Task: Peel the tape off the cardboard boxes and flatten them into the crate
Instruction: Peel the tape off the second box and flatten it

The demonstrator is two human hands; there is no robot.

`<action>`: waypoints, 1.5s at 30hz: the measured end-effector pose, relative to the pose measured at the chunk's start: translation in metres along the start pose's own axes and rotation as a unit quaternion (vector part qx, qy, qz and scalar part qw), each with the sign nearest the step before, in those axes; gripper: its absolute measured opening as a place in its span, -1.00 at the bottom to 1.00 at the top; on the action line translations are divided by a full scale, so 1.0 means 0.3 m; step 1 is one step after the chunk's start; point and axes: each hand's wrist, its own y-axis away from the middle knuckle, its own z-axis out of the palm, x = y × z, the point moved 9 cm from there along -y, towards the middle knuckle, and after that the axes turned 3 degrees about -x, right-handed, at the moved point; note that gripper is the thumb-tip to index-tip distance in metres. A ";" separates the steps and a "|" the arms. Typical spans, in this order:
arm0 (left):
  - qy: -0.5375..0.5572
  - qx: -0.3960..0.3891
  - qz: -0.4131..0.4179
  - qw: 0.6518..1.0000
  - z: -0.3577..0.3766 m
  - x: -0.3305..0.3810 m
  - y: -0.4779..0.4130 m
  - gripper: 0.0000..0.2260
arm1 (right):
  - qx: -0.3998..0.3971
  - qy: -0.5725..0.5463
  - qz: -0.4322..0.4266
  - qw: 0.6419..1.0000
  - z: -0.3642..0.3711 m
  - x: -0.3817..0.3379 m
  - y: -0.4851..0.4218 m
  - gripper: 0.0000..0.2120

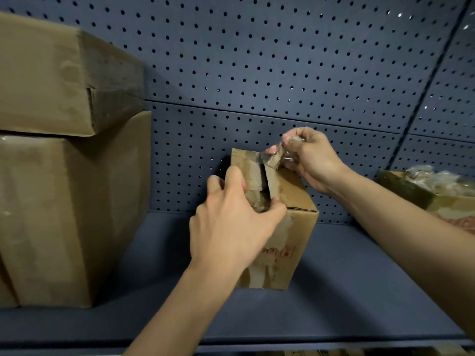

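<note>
A small brown cardboard box (290,227) with red print stands upright on a dark blue shelf (347,291), its top flaps partly parted. My left hand (231,224) grips the box's near top corner, thumb and fingers curled over the left flap. Above the far top edge, my right hand (311,160) pinches a crumpled strip of clear tape (273,156) that still runs down to the box's top seam. No crate is in view.
Two large cardboard boxes (64,176) are stacked at the left of the shelf. At the right edge stands an open box (437,199) holding wads of clear tape. A perforated blue back panel (257,73) rises behind. The shelf's front lip runs along the bottom.
</note>
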 end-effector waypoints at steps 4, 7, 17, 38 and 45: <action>0.015 0.009 0.011 1.000 -0.015 0.002 0.024 -0.58 | 0.066 -0.057 -0.017 0.996 -0.004 -0.020 -0.013 -0.88; 0.021 0.012 0.023 0.999 -0.020 0.009 0.040 -0.58 | 0.105 -0.065 -0.020 0.992 -0.004 -0.021 -0.016 -0.90; 0.130 -0.062 -0.009 0.990 -0.004 -0.011 0.005 -0.48 | 0.045 -0.047 -0.070 0.995 0.047 -0.097 0.016 -0.81; 0.389 -0.115 0.068 0.911 0.054 -0.011 -0.063 0.02 | -0.063 -0.082 -0.148 0.984 0.061 -0.238 0.134 -0.73; 0.385 -0.112 0.080 0.913 0.037 -0.004 -0.026 -0.02 | -0.004 0.007 -0.214 0.977 0.043 -0.315 0.120 -0.80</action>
